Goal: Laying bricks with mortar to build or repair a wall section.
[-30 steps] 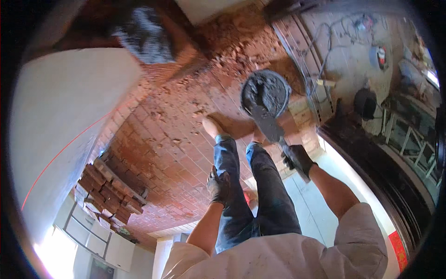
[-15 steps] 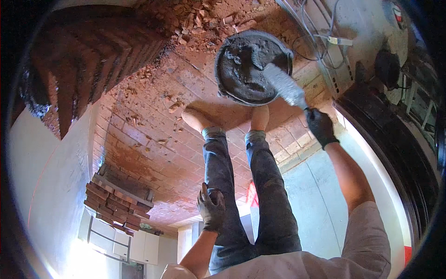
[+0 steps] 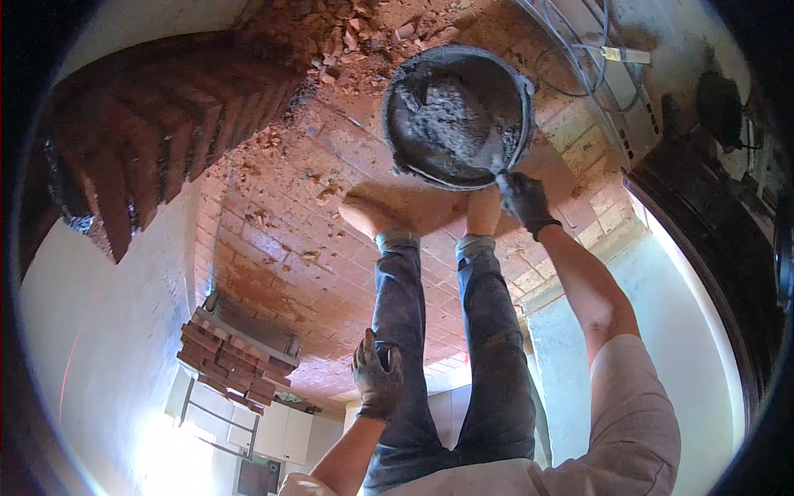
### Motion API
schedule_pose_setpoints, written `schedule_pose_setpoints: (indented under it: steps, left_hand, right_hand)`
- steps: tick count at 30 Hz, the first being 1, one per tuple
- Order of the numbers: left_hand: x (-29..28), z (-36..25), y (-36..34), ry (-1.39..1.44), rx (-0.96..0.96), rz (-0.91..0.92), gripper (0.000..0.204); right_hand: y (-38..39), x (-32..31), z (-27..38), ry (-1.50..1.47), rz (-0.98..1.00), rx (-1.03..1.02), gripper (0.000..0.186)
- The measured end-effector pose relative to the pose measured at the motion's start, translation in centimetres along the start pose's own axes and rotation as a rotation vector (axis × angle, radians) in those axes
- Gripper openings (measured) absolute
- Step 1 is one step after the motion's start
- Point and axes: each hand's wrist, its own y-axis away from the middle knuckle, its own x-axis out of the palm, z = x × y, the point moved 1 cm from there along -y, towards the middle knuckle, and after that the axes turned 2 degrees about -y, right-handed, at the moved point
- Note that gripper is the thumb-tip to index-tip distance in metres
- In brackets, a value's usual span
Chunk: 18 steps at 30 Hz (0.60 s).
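My right hand point(image 3: 526, 198), in a dark glove, is closed around the handle of a trowel point(image 3: 499, 164). The trowel's blade is down in a round black bucket point(image 3: 390, 116) of wet grey mortar point(image 3: 447, 116), mostly hidden. The bucket stands on the red brick floor point(image 3: 273, 215) just beyond my feet. My left hand point(image 3: 377, 376), also gloved, is by my left knee, fingers loosely bent and apart, with nothing seen in it.
A stepped red-brown brick structure point(image 3: 165, 124) fills the upper left. Broken brick rubble point(image 3: 356, 41) lies beside it. A brick stack point(image 3: 231, 360) is at lower left near a white wall point(image 3: 99, 331). Cables point(image 3: 595, 74), a dark frame point(image 3: 711, 273) and metal strips are on the right.
My right hand has moved left and slightly up toward the bucket, the trowel dipping into the mortar. The stepped brick structure came further into view earlier as the camera turned. My left hand stays by my knee.
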Motion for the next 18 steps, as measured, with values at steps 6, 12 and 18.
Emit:
schedule_pose_setpoints:
  steps: [6,12,18]
  left_hand:
    - [0.2,0.5,0.2,-0.051,-0.014,0.024,0.067]
    - [-0.2,1.1,-0.1,0.130,-0.069,-0.025,0.061]
    - [-1.6,2.0,1.5,0.389,-0.210,-0.220,0.052]
  right_hand:
    - [3.7,-3.4,-1.1,0.345,-0.271,-0.653,0.021]
    - [16.1,-3.7,7.3,0.158,-0.197,-0.516,0.037]
    - [28.1,1.4,25.7,-0.259,0.155,-0.169,0.030]
